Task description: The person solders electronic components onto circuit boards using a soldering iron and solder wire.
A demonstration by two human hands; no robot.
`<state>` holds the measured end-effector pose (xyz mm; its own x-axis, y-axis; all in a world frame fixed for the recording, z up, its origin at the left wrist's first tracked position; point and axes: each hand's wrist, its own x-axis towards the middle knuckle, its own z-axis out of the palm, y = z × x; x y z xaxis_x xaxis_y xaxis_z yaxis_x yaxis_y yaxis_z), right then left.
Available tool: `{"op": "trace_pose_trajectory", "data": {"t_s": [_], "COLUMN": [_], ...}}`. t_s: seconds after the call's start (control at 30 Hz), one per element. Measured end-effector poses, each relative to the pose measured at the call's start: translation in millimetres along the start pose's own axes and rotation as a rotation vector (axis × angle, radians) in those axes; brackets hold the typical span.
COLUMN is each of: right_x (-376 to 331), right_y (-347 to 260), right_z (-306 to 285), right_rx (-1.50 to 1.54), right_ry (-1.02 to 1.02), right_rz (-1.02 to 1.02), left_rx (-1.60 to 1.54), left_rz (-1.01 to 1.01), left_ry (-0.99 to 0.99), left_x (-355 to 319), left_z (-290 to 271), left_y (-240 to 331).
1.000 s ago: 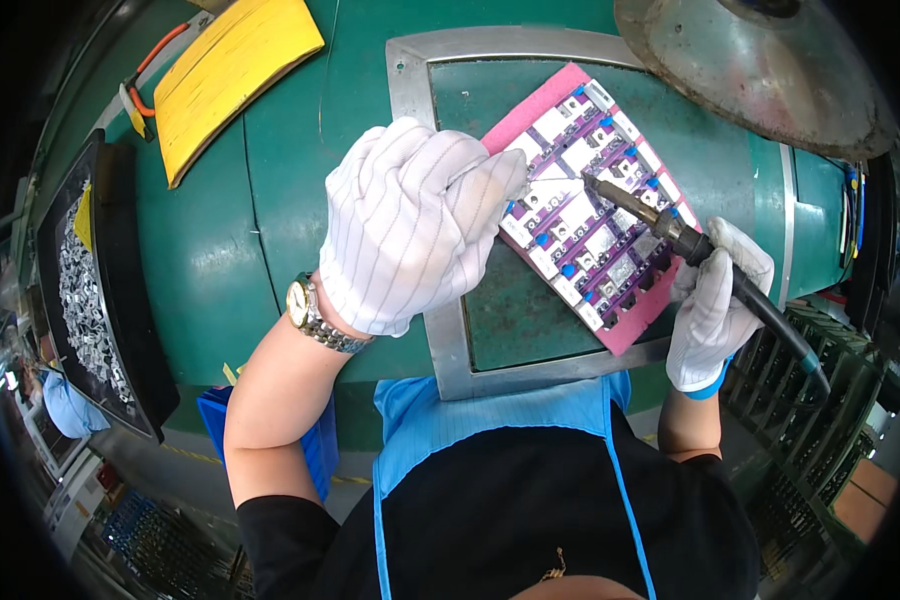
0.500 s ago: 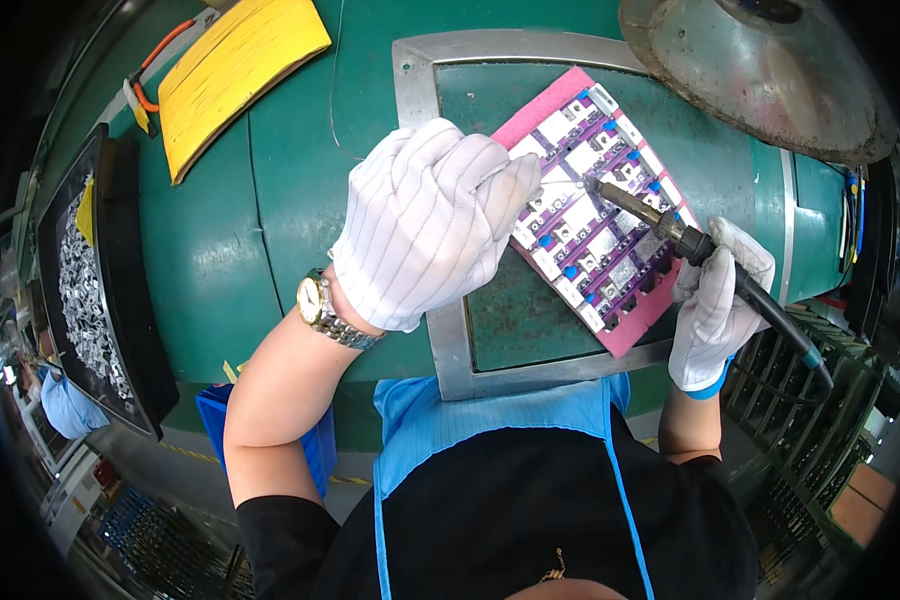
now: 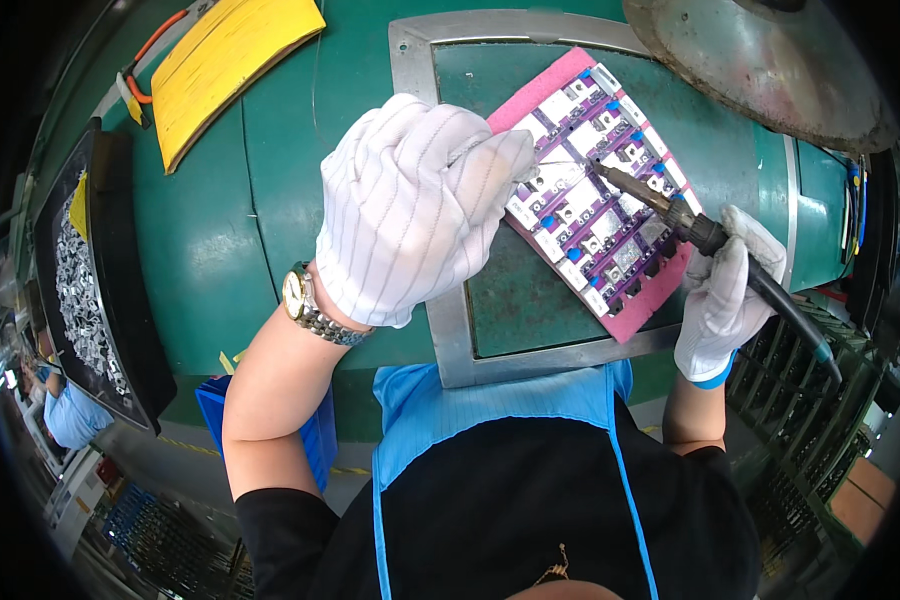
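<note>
Purple, silver-padded circuit panel (image 3: 582,203), upper centre-right; white-gloved left hand (image 3: 415,210) pinches thin silvery wire (image 3: 560,162), white-gloved right hand (image 3: 722,305) clamps black-collared soldering iron (image 3: 707,234).

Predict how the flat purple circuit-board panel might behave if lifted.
The purple circuit-board panel is probably stiff, judging by its flat look. Its small mounted blue components suggest fragility. Lying flat on the pink foam-like slab, it seems unlikely to roll.
</note>
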<state>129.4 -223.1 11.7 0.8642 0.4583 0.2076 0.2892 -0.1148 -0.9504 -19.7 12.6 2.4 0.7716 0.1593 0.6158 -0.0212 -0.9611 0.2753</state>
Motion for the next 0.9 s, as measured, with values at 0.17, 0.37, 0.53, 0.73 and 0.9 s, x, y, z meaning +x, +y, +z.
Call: {"op": "trace_pose_trajectory", "data": {"t_s": [0.17, 0.37, 0.53, 0.73, 0.9], "right_x": [1.0, 1.3, 0.9, 2.7, 4.6], "right_y": [0.2, 1.5, 1.6, -9.1, -5.5], "right_z": [6.6, 8.4, 7.8, 13.6, 16.2], "right_rx": [0.068, 0.035, 0.044, 0.004, 0.019], "right_ry": [0.007, 0.038, -0.025, 0.025, 0.024], "right_rz": [0.003, 0.042, 0.021, 0.088, 0.057], "left_rx": [0.001, 0.037, -0.004, 0.045, 0.078], "left_rz": [0.016, 0.026, 0.027, 0.042, 0.020], "left_ry": [-0.039, -0.025, 0.000, 0.050, 0.131], "left_x": [1.1, -0.1, -2.6, 3.6, 7.5], "left_z": [3.4, 6.6, 14.3, 4.8, -5.5], "left_y": [-1.6, 0.3, 1.2, 2.4, -3.5]}}
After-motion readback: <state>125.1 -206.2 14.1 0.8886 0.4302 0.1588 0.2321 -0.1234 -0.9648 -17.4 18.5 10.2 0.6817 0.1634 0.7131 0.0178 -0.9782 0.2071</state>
